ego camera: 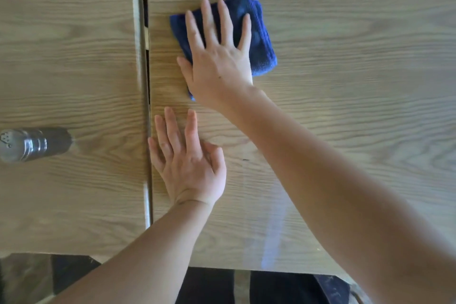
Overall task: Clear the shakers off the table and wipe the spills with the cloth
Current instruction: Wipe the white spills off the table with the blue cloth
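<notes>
Two wood-grain panels, parted by a narrow dark gap, make up the worktop; a folded blue cloth is pressed flat on the right panel, beyond the middle, by the right hand, whose fingers are spread straight across it and grip nothing; the left hand is laid flat on the bare wood just right of the gap, nearer than the cloth, fingers straight and holding nothing. One shaker, dark-bodied with a perforated metal cap, is seen at the left edge on the left panel, well apart from both hands; whether it stands or lies cannot be told from this angle. No spill can be made out, the view being blurred; a small dark speck is seen right of the left hand. Wiping seems to be the step in hand; even pressure is best kept through the whole palm, overlapping strokes drawn toward one spot, so that grains are gathered rather than pushed into the gap; the shaker probably remains to be cleared.
</notes>
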Demonstrator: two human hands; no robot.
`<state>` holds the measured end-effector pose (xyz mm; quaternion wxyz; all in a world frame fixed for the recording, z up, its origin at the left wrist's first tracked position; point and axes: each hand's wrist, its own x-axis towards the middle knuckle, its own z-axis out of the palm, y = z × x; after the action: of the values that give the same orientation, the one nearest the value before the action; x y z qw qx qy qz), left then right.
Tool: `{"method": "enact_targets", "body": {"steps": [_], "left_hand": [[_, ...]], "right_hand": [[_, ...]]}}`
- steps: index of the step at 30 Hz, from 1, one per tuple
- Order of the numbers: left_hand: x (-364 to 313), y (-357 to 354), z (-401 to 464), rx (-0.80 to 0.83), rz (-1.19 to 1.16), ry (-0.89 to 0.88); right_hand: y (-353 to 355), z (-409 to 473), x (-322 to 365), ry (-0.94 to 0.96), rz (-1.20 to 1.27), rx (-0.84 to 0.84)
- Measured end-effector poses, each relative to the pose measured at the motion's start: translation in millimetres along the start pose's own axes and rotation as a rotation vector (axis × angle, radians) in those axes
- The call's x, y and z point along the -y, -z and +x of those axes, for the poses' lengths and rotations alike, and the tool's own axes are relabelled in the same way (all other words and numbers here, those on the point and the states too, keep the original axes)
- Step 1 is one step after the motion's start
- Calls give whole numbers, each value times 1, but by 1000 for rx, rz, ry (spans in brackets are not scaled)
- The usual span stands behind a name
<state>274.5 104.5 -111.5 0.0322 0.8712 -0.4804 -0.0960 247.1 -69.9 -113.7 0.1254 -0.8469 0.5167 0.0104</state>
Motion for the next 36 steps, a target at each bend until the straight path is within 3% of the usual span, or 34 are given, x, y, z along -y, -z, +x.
{"method": "enact_targets", "body": {"steps": [10, 17, 24, 36], "left_hand": [[-1, -1, -1, -35, -26, 7], [1, -3, -2, -82, -82, -15], [3, -6, -2, -91, -69, -20], [1, -5, -1, -75, -8, -33]], "right_hand": [[3, -45, -23, 116, 10, 10], [-9, -199, -45, -77, 62, -24], [-15, -347, -55, -287, 30, 92], [-18, -304, -19, -462, 68, 106]]}}
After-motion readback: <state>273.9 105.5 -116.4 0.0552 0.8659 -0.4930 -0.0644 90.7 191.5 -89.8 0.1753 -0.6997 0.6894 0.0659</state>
